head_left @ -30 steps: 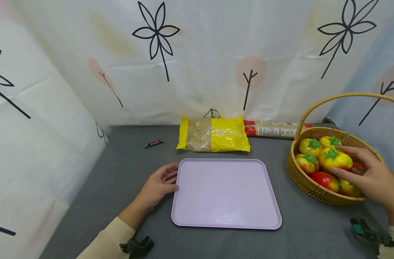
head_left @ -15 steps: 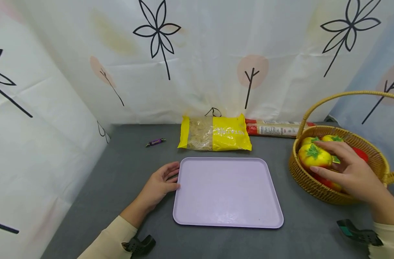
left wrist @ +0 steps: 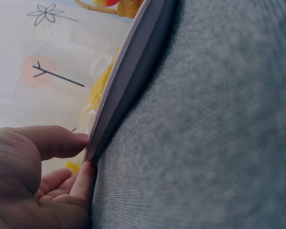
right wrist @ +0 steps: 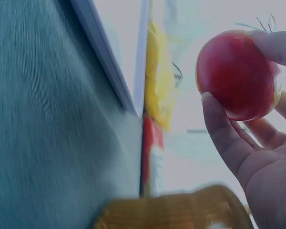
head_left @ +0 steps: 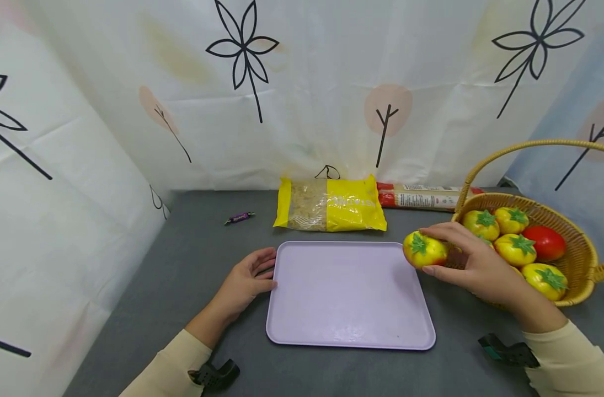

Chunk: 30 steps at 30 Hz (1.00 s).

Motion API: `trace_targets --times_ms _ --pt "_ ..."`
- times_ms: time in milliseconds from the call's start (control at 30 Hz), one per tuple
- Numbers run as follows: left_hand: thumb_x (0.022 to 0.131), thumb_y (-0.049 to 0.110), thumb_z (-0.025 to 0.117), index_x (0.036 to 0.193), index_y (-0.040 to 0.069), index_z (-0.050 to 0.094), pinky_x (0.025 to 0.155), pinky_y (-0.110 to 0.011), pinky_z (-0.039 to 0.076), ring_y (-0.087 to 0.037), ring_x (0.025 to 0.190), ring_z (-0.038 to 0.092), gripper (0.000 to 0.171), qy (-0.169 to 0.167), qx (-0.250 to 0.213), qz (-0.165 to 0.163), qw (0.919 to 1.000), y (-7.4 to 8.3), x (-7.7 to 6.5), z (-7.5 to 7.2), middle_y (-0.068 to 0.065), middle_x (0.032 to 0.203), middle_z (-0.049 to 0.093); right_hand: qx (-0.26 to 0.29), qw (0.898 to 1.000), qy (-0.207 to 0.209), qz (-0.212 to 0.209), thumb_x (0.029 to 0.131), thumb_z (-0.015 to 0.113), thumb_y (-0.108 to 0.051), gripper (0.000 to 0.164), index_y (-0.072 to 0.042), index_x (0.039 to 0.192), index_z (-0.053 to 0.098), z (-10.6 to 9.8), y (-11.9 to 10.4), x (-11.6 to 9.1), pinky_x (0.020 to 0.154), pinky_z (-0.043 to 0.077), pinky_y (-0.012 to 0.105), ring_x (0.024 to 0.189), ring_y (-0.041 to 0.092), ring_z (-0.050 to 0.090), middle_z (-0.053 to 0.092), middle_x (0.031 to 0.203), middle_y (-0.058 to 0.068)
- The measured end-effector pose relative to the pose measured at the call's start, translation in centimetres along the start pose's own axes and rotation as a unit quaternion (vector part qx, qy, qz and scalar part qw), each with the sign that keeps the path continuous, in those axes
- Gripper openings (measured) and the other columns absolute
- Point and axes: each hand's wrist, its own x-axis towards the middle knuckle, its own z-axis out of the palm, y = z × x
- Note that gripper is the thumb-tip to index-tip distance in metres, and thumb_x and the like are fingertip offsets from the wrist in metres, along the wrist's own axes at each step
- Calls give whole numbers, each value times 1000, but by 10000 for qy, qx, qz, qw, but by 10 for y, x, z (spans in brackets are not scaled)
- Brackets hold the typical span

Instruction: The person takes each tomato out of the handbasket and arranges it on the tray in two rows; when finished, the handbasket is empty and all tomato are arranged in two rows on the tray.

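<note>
My right hand (head_left: 480, 270) grips a yellow-and-red tomato (head_left: 423, 251) with a green star-shaped top between thumb and fingers. It is held over the right rim of the lilac tray (head_left: 351, 298), beside the basket. In the right wrist view, the red underside of the tomato (right wrist: 238, 76) shows, with the fingers curled around it. My left hand (head_left: 244, 284) rests at the tray's left edge, thumb and fingertips against the rim. The left wrist view shows the thumb and index fingertip at the tray's edge (left wrist: 119, 90).
A wicker basket (head_left: 587, 264) with a tall handle stands at the right, holding several yellow tomatoes and a red one (head_left: 545, 242). Behind the tray lie a yellow bag (head_left: 353, 204), a red-ended noodle pack (head_left: 426, 197) and a purple wrapped candy (head_left: 239, 218).
My right hand has lifted the tomato out of the basket and carried it left to the tray's right rim. My left hand stays at the tray's left edge.
</note>
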Motion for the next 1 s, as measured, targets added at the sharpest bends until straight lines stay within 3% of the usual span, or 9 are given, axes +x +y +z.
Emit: trace_targets --times_ms 167,367,567,833,1000 --pt "91 -19 72 160 -11 39 114 -42 47 -42 150 45 77 -27 19 63 10000 1 -1 1 -30 164 42 -90 9995 -278 -92 90 89 -3 64 -7 149 64 19 -5 13 83 62 27 117 22 59 54 143 10" --pt "90 -19 72 161 -9 40 114 -42 47 -40 149 46 77 31 46 6 10000 2 0 1 -28 163 44 239 9978 -529 -323 90 90 -4 62 -5 147 65 39 -9 29 85 65 36 120 36 61 55 143 15" --pt "91 -19 72 161 -8 41 113 -41 48 -39 149 47 77 55 58 -42 10000 3 -1 1 -26 163 44 564 9951 -727 -361 91 89 -4 60 -4 146 65 62 -14 47 87 65 37 120 33 62 58 140 13" --pt "91 -17 72 160 -9 41 115 -43 46 -41 150 45 76 -44 87 82 9999 3 -1 0 -28 163 43 472 9875 -1427 -465 92 90 -11 60 -6 147 65 96 -23 69 90 63 34 123 27 62 59 145 8" --pt "91 -17 73 161 -8 40 115 -42 46 -41 149 47 77 -76 68 59 9999 1 0 -2 -27 163 44 575 9838 -1650 -398 93 89 -12 62 -6 149 63 112 -33 83 93 62 32 124 26 60 58 146 9"
